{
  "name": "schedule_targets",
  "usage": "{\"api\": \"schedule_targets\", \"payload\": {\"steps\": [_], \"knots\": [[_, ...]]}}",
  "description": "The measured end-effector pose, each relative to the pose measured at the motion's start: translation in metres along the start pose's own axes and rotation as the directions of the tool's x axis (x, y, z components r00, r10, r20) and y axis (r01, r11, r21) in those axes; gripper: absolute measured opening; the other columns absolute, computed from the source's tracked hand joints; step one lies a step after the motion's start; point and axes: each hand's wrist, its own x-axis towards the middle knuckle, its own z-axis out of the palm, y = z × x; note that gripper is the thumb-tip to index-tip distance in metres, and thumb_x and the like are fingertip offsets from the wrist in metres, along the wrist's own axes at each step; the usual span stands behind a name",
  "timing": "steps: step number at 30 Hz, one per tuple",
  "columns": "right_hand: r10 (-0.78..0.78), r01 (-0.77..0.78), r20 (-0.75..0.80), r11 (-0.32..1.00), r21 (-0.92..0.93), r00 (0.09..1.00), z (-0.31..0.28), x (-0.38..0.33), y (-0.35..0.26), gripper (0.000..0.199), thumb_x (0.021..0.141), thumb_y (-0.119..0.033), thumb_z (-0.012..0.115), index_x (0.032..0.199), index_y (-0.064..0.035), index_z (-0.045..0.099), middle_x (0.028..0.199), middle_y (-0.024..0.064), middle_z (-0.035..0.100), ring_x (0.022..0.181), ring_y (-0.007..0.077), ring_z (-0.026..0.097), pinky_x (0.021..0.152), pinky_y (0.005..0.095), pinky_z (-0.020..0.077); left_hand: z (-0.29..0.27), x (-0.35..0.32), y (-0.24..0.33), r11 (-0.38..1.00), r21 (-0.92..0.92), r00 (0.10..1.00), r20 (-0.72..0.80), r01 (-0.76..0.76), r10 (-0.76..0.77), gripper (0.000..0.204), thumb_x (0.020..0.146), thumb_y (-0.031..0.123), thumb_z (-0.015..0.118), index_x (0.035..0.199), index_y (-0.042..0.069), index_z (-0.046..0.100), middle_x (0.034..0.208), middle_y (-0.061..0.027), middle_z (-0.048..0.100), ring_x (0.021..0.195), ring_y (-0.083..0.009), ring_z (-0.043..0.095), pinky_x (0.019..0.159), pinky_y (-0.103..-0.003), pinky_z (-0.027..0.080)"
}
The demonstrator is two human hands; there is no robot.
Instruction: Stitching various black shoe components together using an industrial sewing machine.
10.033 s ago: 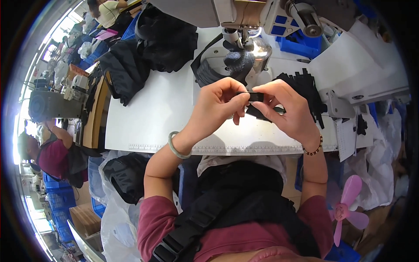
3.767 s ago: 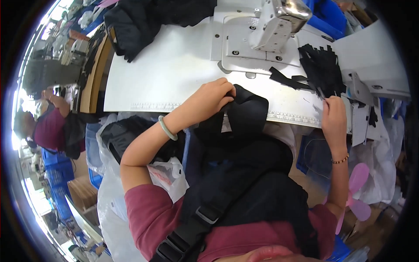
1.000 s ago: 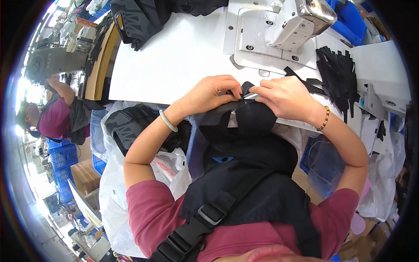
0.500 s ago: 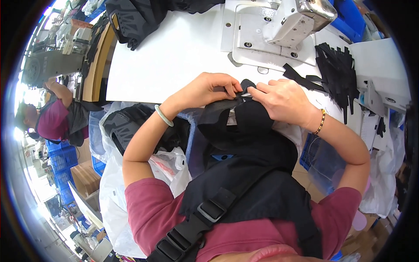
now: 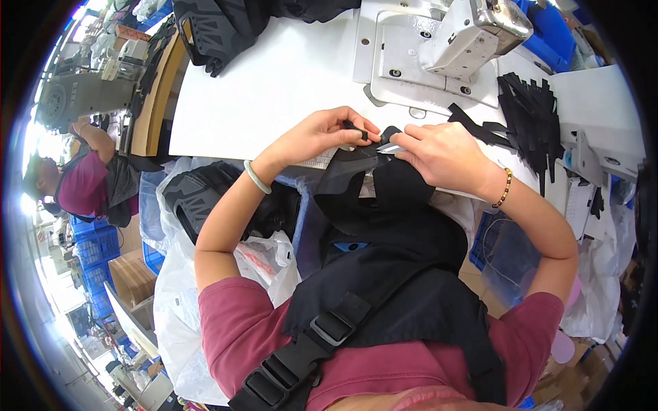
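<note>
My left hand (image 5: 336,130) is closed in a pinch at the table's front edge, with the end of a black strip (image 5: 362,131) between thumb and fingers. Beside it, my right hand (image 5: 442,154) is closed on a small silver bladed tool (image 5: 389,147), which looks like thread snips; most of it is hidden by the fingers. The blade points left, close to my left fingertips. Under both hands a black fabric piece (image 5: 408,181), with a sheer mesh part at its left, hangs over the table edge toward my black apron (image 5: 391,288).
A white sewing machine (image 5: 473,41) stands beyond my hands on the white table (image 5: 274,89). Black strips (image 5: 531,116) lie piled to the right. Dark patterned pieces (image 5: 223,31) sit at the far left; more fill a lined blue bin (image 5: 301,212). A co-worker (image 5: 86,181) sits leftward.
My left fingers have lifted slightly and now show a black strip end. The silver blade in my right hand shows more plainly. The black piece has shifted a little.
</note>
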Motion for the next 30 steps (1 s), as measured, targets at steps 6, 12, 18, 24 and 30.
{"api": "schedule_targets", "payload": {"steps": [6,12,18,24,30], "knots": [[-0.001,0.004,-0.023,0.987,0.161,1.000,0.001,-0.016,0.021,0.029,0.074,-0.019,0.067,0.099,-0.0084,0.056,0.082,0.0052,0.058,0.068,0.0231,0.061,0.057,0.0339,0.0489,0.004,-0.001,0.013,0.991,0.131,0.999,-0.040,-0.030,0.036,0.006,0.089,0.006,0.055,0.094,0.002,0.054,0.125,-0.0107,0.047,0.118,-0.0178,0.046,0.097,-0.029,0.037],[-0.224,0.188,-0.484,0.974,-0.123,0.846,0.001,-0.011,0.004,0.033,0.063,-0.011,0.069,0.095,-0.0078,0.062,0.068,0.0014,0.055,0.059,0.0169,0.058,0.053,0.0278,0.0476,0.013,0.009,0.050,0.973,-0.111,0.969,0.163,0.203,-0.183,0.011,0.090,0.009,0.054,0.097,0.002,0.055,0.097,0.0002,0.054,0.093,-0.0062,0.049,0.086,-0.022,0.040],[0.214,0.080,-0.831,0.952,0.295,0.513,-0.033,0.012,-0.023,0.043,0.068,0.010,0.065,0.107,-0.0065,0.060,0.067,0.0051,0.055,0.055,0.0146,0.056,0.045,0.0229,0.0429,0.033,-0.002,0.126,0.977,-0.179,0.973,-0.220,-0.116,0.075,0.009,0.091,0.009,0.054,0.097,0.002,0.055,0.084,-0.0003,0.057,0.072,-0.0037,0.055,0.064,-0.016,0.045],[0.599,0.017,-0.069,0.091,0.996,0.798,-0.072,0.019,-0.051,0.022,0.088,-0.024,0.063,0.088,-0.0021,0.066,0.062,-0.0099,0.043,0.054,-0.0014,0.033,0.046,0.0182,0.0230,0.061,0.023,0.140,0.733,0.514,0.509,-0.527,-0.446,0.680,0.013,0.092,0.008,0.054,0.099,-0.002,0.053,0.086,0.0001,0.055,0.067,-0.0017,0.047,0.059,-0.013,0.037],[0.681,0.072,-0.339,0.389,0.918,0.649,-0.074,0.011,-0.011,0.015,0.085,-0.013,0.065,0.077,-0.0019,0.059,0.063,-0.0089,0.043,0.058,-0.0008,0.035,0.049,0.0176,0.0265,0.056,0.069,0.138,0.732,0.585,0.496,-0.548,-0.349,0.674,0.016,0.091,0.013,0.056,0.099,-0.001,0.054,0.085,0.0013,0.054,0.065,-0.0017,0.038,0.056,-0.016,0.032]]}}
